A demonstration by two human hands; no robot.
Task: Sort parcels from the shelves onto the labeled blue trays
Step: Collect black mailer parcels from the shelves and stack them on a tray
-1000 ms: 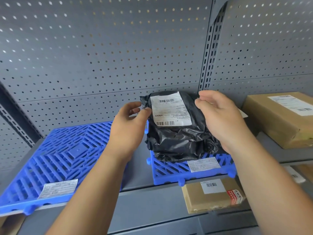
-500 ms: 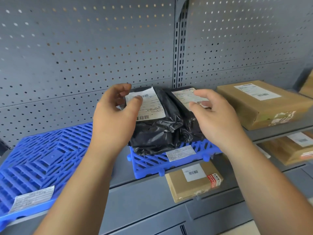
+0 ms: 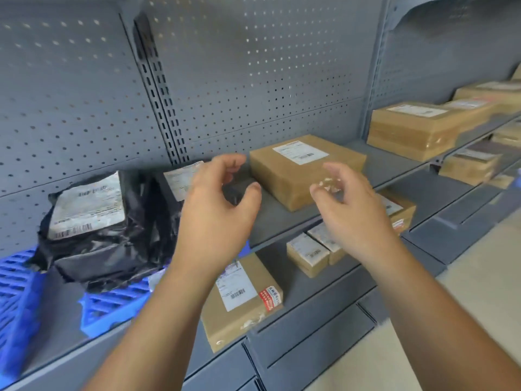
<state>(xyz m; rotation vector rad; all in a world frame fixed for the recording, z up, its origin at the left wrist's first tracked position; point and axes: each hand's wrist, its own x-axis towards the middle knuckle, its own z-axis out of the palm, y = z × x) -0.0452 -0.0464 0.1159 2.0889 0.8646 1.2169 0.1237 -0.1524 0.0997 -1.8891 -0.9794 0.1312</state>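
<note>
Black parcel [image 3: 107,249], label [image 3: 87,204] print illegible.

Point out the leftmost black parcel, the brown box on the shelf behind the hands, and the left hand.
leftmost black parcel [image 3: 98,255]: head view, crinkled wrap below its label.
brown box [image 3: 284,187]: head view, near side face.
left hand [image 3: 217,213]: head view, back of the hand.

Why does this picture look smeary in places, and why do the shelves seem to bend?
Head view: blur smears the right hand and the brown cardboard boxes at the far right. It also leaves the white label on the crumpled black plastic parcel unreadable. The wide-angle lens tilts and bows the grey slotted shelf upright. Lighting is soft and even, with faint sheen on the black plastic.
</note>
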